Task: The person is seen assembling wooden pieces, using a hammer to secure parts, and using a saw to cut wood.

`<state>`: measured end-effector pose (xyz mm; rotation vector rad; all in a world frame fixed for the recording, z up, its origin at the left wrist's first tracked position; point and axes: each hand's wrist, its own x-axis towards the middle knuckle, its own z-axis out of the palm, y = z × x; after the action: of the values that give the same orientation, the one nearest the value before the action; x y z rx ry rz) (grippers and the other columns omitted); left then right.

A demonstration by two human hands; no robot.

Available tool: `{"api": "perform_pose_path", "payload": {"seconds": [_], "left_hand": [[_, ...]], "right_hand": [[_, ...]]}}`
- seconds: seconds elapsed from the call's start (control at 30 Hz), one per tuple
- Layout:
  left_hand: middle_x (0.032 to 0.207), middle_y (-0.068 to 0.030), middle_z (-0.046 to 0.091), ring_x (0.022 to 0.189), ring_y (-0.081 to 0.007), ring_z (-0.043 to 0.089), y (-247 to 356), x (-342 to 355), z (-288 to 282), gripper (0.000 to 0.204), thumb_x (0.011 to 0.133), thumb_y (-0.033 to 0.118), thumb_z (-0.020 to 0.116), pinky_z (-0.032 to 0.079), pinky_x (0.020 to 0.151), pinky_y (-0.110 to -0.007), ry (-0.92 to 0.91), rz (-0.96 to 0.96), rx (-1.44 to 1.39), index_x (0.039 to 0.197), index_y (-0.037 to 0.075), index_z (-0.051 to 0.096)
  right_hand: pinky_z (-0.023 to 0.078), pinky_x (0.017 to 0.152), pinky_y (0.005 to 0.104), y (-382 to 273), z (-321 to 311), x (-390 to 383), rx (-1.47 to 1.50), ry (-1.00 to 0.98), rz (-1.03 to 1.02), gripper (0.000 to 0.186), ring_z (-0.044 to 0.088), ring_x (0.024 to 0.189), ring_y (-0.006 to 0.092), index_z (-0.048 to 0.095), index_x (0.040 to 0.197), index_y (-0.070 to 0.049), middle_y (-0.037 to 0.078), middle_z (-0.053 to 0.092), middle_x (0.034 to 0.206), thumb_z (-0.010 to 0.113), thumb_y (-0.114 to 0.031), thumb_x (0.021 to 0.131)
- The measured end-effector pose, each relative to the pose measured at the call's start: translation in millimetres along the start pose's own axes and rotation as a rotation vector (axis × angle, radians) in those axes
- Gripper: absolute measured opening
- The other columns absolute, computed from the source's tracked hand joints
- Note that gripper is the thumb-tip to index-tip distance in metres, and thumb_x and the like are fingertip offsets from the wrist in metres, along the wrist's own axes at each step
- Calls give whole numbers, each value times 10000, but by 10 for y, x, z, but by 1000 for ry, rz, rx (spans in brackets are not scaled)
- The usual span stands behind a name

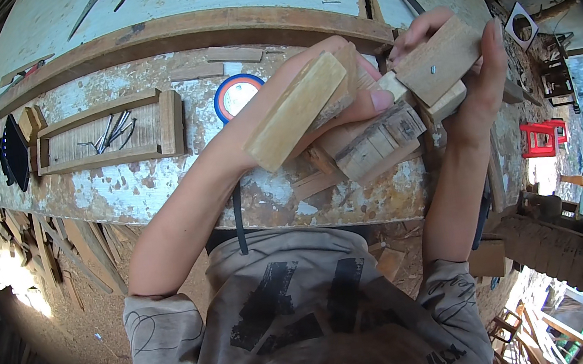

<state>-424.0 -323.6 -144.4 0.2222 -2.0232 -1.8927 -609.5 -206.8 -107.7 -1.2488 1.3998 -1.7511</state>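
My left hand (361,90) grips a wooden assembly, its thumb pressed on a small pale piece and a long pale block (294,107) standing out over my wrist. My right hand (477,74) holds a flat wooden block (438,61) with a small metal piece in its face, fingers round the top and thumb side hard to separate, against another pale block (444,101). Below them lies a weathered grey wooden block (379,141) on boards. A blue and orange round tape-like roll (236,93) is partly hidden behind my left forearm.
On the paint-worn bench (121,191) are a wooden tray (170,124) with several nails, a black object (12,154), a long rail (137,36), scissors (88,9), pliers (23,74) and wood scraps. A red stool (539,140) stands at the right, timber offcuts (77,249) at lower left.
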Motion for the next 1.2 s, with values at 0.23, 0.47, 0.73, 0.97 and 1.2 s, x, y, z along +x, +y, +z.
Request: {"api": "perform_pose_path", "payload": {"seconds": [0.23, 0.47, 0.73, 0.97, 1.2], "left_hand": [[1020, -63, 679, 1003, -153, 623, -71, 1, -23, 384, 964, 358, 746, 493, 902, -323, -7, 61, 31, 1141, 34, 642], [1020, -65, 678, 1008, -148, 621, -34, -18, -11, 348, 969, 327, 744, 490, 905, -316, 0, 57, 85, 1151, 48, 643], [1012, -82, 658, 1016, -188, 610, 3, -21, 38, 480, 915, 458, 772, 473, 901, -350, 11, -13, 91, 1139, 59, 629], [997, -92, 652, 1012, -207, 613, -17, -5, 48, 490, 911, 472, 767, 476, 895, -359, 3, 4, 150, 1139, 61, 627], [984, -94, 643, 993, -200, 612, -43, -10, 71, 506, 913, 491, 755, 474, 877, -356, 27, 17, 139, 1131, 55, 622]], "right_hand": [[535, 813, 333, 12, 2, 18, -24, 22, 118, 708, 672, 827, 238, 568, 1094, -32, 130, 651, 785, 316, -693, 1043], [553, 794, 334, 1, -18, 32, 34, -39, 96, 660, 679, 824, 240, 559, 1033, -57, 149, 652, 772, 310, -668, 1057], [603, 714, 296, 46, -77, 39, 139, -49, 145, 641, 727, 770, 193, 643, 1023, -39, 139, 705, 826, 408, -635, 1053], [599, 674, 274, 2, -88, 29, 86, 36, 262, 637, 730, 753, 171, 699, 1043, -33, 131, 704, 807, 506, -639, 1015], [581, 695, 252, -112, 2, 32, 44, 101, 409, 650, 723, 770, 156, 730, 1064, -21, 111, 701, 866, 555, -643, 992]]}}
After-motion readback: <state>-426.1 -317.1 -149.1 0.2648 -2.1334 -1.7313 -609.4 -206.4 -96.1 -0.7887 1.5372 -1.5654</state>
